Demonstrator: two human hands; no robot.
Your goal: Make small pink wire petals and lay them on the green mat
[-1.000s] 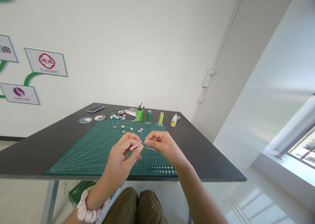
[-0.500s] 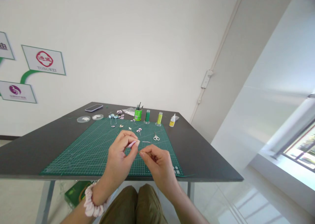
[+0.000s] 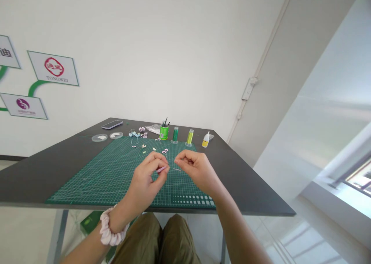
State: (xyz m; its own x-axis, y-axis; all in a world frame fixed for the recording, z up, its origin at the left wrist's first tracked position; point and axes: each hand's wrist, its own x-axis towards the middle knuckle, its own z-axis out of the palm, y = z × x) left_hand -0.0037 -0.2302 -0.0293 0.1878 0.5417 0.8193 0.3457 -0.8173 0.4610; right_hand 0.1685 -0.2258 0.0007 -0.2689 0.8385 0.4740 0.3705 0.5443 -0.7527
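Over the green cutting mat (image 3: 110, 179), my left hand (image 3: 147, 179) pinches a small pale purple piece (image 3: 161, 169) between thumb and fingers. Just right of it and slightly higher, my right hand (image 3: 199, 170) has its thumb and fingertips pressed together. Whatever lies in that pinch is too small to make out. A gap separates the two hands. Below the right fingertips a thin pale strip (image 3: 177, 169) lies on the mat. Small purple and white flower pieces (image 3: 165, 151) rest beyond my left fingers.
At the back stand a green pen cup (image 3: 164, 132), a dark green thread spool (image 3: 175, 135), a yellow-green spool (image 3: 189, 138) and a glue bottle (image 3: 205, 140). Blue wired flowers (image 3: 134, 135), two shallow dishes (image 3: 99, 138) and a phone (image 3: 112, 124) are farther left.
My right hand has moved up and away from me, from below the left fingertips to beside them. It now covers the spot where the white scissors showed. The left hand keeps the purple piece.
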